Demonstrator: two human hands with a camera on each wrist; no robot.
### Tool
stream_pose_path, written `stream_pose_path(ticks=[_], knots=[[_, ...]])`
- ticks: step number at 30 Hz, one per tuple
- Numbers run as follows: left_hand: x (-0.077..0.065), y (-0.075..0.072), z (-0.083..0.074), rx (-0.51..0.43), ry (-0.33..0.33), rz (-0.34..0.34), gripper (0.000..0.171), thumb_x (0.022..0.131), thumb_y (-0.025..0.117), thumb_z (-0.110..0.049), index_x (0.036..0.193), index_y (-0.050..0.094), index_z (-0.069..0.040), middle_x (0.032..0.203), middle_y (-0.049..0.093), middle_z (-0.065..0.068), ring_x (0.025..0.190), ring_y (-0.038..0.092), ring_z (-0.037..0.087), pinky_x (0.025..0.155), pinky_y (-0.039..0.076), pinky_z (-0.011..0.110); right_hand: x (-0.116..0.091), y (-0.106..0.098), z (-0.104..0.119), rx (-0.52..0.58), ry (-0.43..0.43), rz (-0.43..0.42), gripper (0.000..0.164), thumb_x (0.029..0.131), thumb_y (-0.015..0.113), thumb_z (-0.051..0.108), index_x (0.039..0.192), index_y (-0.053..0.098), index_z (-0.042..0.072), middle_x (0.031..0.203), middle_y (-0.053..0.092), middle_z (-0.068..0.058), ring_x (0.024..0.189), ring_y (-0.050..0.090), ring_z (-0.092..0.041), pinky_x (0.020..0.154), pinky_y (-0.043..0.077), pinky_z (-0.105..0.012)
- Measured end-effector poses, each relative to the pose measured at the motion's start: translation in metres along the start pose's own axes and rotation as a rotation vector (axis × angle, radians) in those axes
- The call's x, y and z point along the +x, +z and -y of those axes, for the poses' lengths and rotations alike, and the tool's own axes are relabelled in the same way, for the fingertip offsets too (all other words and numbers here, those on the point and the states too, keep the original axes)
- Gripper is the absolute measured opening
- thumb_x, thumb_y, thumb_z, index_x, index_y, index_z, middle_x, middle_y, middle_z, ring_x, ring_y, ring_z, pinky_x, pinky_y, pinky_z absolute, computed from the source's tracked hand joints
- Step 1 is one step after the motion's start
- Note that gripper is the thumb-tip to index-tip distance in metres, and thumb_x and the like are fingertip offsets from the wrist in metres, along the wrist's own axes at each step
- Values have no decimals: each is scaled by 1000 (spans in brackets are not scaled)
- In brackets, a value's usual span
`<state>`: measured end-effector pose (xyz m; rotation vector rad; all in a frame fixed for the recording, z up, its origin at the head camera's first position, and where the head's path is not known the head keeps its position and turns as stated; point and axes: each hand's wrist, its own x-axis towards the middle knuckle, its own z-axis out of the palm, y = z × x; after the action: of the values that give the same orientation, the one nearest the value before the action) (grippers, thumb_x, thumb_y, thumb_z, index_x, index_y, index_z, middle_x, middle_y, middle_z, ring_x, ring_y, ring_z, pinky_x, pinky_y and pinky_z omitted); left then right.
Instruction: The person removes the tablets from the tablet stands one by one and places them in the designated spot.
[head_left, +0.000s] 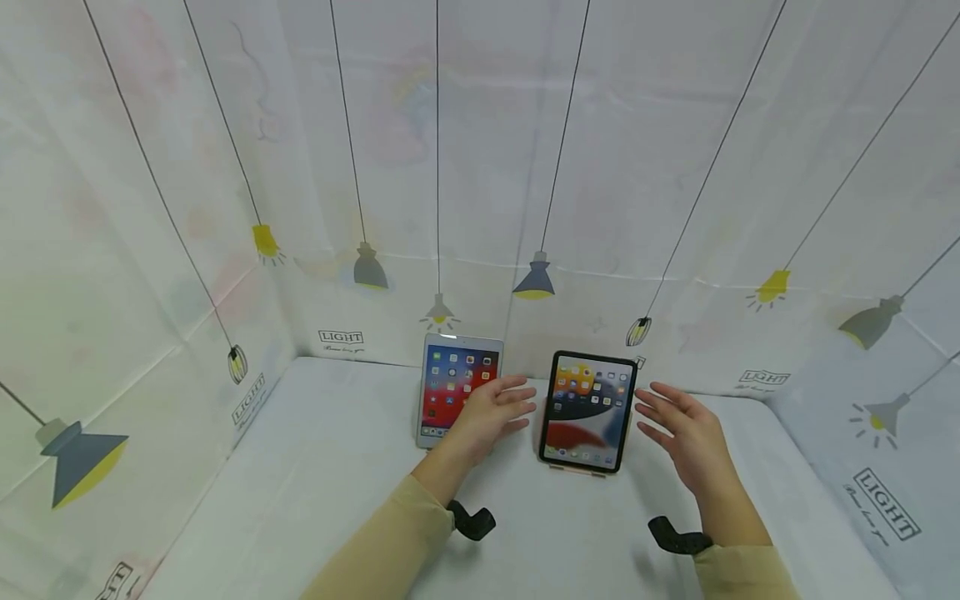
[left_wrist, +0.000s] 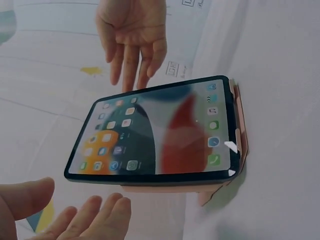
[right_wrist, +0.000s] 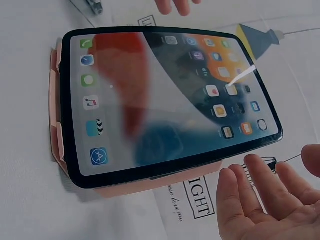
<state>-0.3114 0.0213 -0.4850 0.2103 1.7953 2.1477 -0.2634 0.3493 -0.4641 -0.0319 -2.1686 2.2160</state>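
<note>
Table [head_left: 300, 492]: covered in white, backed by lamp-print sheet [head_left: 480, 167].
Black-framed tablet [head_left: 587, 412]: propped, leaning back, between hands; home screen lit.
White-framed tablet [head_left: 448, 379]: set left of it, partly covered by left hand [head_left: 491, 412] in head view.
Left hand: thumb and fingers apart, nothing gripped.
Right hand [head_left: 686, 425]: same, held just beside black-framed tablet.
Pink stand [right_wrist: 130, 189]: placed under/behind black-framed tablet.

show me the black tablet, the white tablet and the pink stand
Black tablet [head_left: 588, 412]: head view, middle of its screen
White tablet [head_left: 455, 387]: head view, middle of its screen
Pink stand [right_wrist: 150, 182]: right wrist view, strip along black tablet's edge
</note>
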Motion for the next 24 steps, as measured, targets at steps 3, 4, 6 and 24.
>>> stream_pose_path(ticks=[3,4,6,24], knots=[[6,3,-3,21,3,-7,46,106,70,-18,150,60,-21,151,67,8,136,69,28,112,58,43,3,0,0,12,23,0,56,113,57,30,159,39,4,135,70,14,122,70,-4,98,62,-23],[8,4,-5,31,3,-9,46,106,69,-16,150,60,-20,151,68,7,136,69,28,112,58,42,5,0,0,7,31,0,56,113,56,30,160,38,4,136,70,13,123,69,-5,99,62,-23],[12,6,-8,42,-2,-12,46,105,69,-13,150,60,-20,151,68,6,138,68,28,112,58,41,7,0,0,4,47,1,57,114,55,30,161,37,5,139,68,11,125,68,-7,100,62,-23],[36,17,-21,99,3,-15,50,103,62,2,150,61,-13,149,69,9,141,65,30,117,54,45,22,-1,0,-1,48,-35,56,112,59,30,160,43,6,134,70,9,122,69,-9,99,62,-23]])
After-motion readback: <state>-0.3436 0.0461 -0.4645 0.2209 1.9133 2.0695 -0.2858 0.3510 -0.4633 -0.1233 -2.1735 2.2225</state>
